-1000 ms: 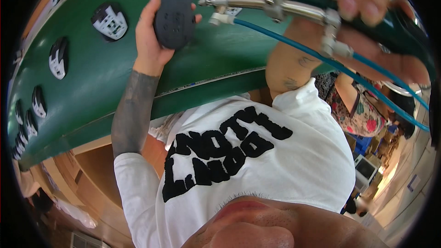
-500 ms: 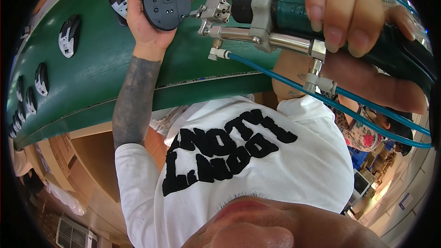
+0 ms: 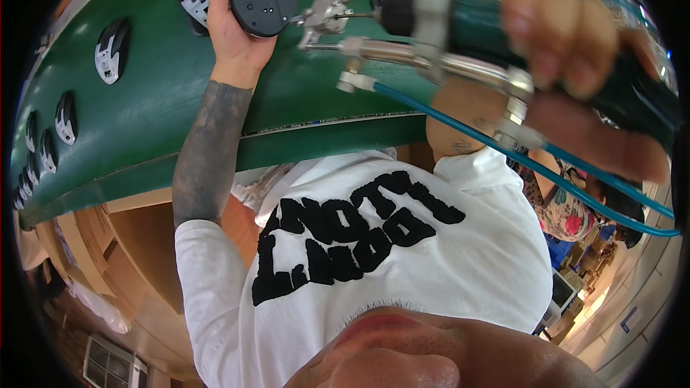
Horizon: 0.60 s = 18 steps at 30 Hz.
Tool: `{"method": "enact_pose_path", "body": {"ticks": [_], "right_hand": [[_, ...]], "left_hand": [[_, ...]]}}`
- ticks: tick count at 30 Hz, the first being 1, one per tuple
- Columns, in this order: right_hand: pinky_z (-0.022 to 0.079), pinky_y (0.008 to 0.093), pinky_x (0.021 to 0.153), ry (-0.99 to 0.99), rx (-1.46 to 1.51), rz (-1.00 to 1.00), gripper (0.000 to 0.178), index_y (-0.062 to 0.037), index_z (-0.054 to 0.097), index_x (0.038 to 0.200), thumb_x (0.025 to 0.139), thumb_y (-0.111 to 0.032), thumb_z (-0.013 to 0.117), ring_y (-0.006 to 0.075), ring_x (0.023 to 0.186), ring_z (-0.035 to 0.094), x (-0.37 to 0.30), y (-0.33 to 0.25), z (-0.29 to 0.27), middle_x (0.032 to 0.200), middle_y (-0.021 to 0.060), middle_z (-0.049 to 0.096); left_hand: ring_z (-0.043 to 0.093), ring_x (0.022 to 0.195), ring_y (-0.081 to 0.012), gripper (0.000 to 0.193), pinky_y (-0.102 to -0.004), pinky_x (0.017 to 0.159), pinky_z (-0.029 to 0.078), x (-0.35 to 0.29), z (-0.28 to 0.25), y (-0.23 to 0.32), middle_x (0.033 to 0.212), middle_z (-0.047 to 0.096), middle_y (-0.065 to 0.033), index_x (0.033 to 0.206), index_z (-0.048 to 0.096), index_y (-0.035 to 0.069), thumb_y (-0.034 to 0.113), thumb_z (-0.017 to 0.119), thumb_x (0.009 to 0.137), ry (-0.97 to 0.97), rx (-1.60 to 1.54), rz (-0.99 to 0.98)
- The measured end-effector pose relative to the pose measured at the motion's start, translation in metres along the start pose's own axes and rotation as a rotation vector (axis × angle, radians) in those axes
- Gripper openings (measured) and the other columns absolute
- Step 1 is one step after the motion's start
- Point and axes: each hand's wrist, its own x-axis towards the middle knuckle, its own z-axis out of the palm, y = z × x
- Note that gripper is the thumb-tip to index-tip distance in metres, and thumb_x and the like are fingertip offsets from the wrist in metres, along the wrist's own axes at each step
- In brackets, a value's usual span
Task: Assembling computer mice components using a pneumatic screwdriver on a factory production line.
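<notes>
My left hand [image 3: 233, 47] is wrapped round a black computer mouse [image 3: 263, 0], with its underside and small screw holes facing up. My right hand [image 3: 575, 50], blurred by motion, grips the dark green body of a powered screwdriver [image 3: 485, 25] lying crosswise in view. The metal nose block [image 3: 325, 14] of the screwdriver has its tip at the mouse's lower right edge, where a small screw hole shows. A thin bit shows between block and body. Along the tool runs a metal air cylinder [image 3: 417, 54].
Blue air hoses [image 3: 460, 129] trail from the screwdriver to the right. On the green conveyor belt [image 3: 158, 108] lie several part-built mice, one mouse [image 3: 113, 50] at left. Cardboard boxes [image 3: 144, 244] stand below the belt's left side. Another person [image 3: 564, 208] is at the right.
The screwdriver body and my right hand have shifted right, away from the mouse, baring more of the bit. The nose block stays beside the mouse, slightly tilted. The belt mice have shifted slightly.
</notes>
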Motion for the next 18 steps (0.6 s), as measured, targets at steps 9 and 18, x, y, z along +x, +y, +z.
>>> {"method": "enact_pose_path", "body": {"ticks": [9, 18], "right_hand": [[0.039, 0.0357, 0.076, 0.080, -0.036, 0.077, 0.059, -0.0166, 0.055, 0.118, 0.079, -0.061, 0.060, 0.0182, 0.077, 0.054, 0.006, -0.008, 0.015, 0.088, 0.0018, 0.056], [0.044, 0.0401, 0.070, 0.369, -0.046, 0.139, 0.040, -0.0175, 0.044, 0.124, 0.097, -0.047, 0.042, 0.0241, 0.069, 0.057, 0.029, 0.002, 0.047, 0.084, 0.0068, 0.058]], "left_hand": [[0.063, 0.089, -0.0254, 0.038, -0.0427, 0.079, 0.053, -0.006, 0.009, -0.008, 0.107, 0.064, -0.0100, 0.119, 0.057, 0.010, 0.038, 0.048, 0.095, -0.014, -0.018, -0.112], [0.063, 0.091, -0.0267, 0.039, -0.0426, 0.081, 0.053, -0.009, 0.008, -0.013, 0.106, 0.064, -0.0112, 0.118, 0.058, 0.007, 0.037, 0.048, 0.096, 0.006, -0.037, -0.132]]}}
